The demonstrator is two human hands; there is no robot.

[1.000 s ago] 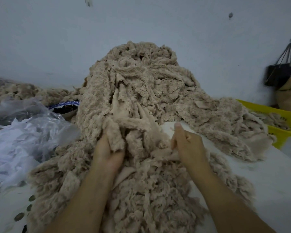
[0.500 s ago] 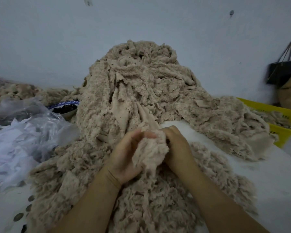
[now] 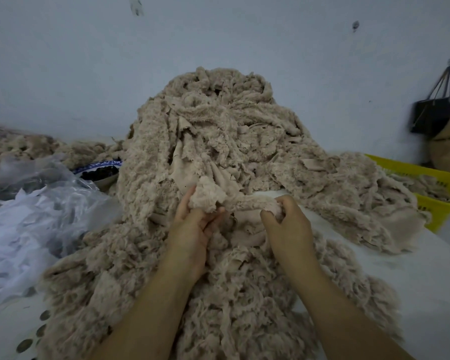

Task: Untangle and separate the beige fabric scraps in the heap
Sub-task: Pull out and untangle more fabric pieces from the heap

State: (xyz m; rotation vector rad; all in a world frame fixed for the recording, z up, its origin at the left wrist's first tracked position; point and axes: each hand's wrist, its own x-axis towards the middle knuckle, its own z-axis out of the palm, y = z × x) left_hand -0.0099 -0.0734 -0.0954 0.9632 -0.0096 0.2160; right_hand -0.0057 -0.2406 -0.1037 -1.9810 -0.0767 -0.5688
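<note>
Heap of beige fabric scraps (image 3: 218,131) piled mid-surface (image 3: 413,276), against the wall (image 3: 218,35). Left hand (image 3: 192,224): grip curled round the fluffy end of a scrap (image 3: 244,202) at the heap's near foot. Right hand (image 3: 289,222): grip pinching the other end, apparently the same strip, stretched between both. Yellow basket (image 3: 442,178) far right.

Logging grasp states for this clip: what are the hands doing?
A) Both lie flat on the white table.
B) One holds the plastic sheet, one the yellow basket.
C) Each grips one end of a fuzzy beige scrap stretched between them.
C: the left hand and right hand each clutch an end of the beige scrap spanning between them, above the heap.
</note>
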